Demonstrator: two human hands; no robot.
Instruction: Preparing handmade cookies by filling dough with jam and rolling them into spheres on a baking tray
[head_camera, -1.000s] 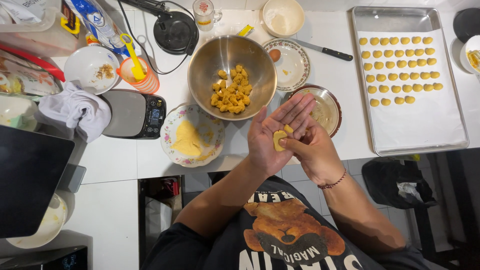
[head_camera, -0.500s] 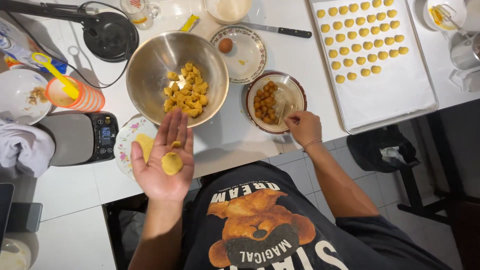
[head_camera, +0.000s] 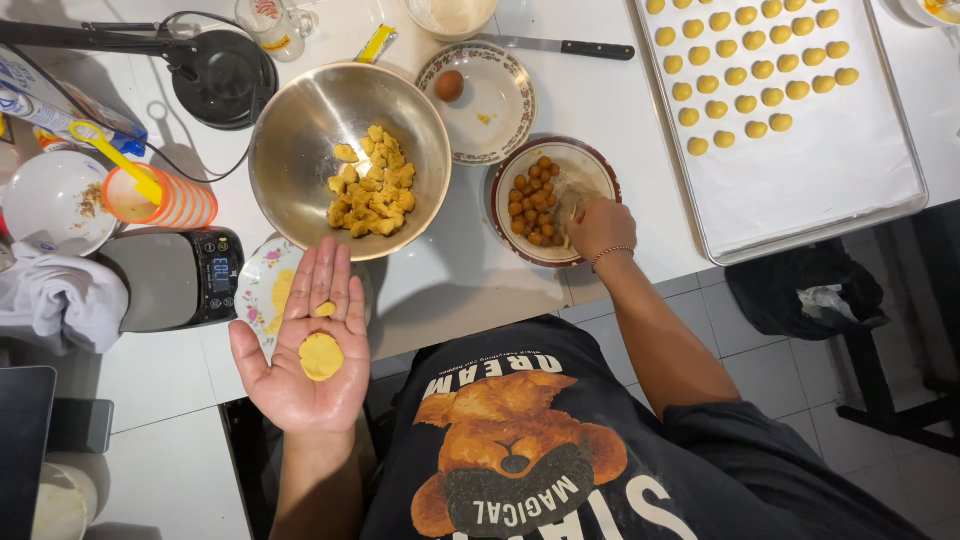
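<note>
A flattened disc of yellow dough (head_camera: 321, 356) is now laid bare on the open, released left hand (head_camera: 305, 350), since the right hand (head_camera: 598, 224) has been moved off it into the bowl of brown filling balls (head_camera: 553, 200), fingers dipped in, grasp not discernible, suggesting filling is fetched

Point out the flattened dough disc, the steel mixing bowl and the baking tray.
flattened dough disc (head_camera: 321, 356), head view, its centre, on the left palm.
steel mixing bowl (head_camera: 300, 130), head view, bare inner wall.
baking tray (head_camera: 800, 190), head view, bare lined base.
</note>
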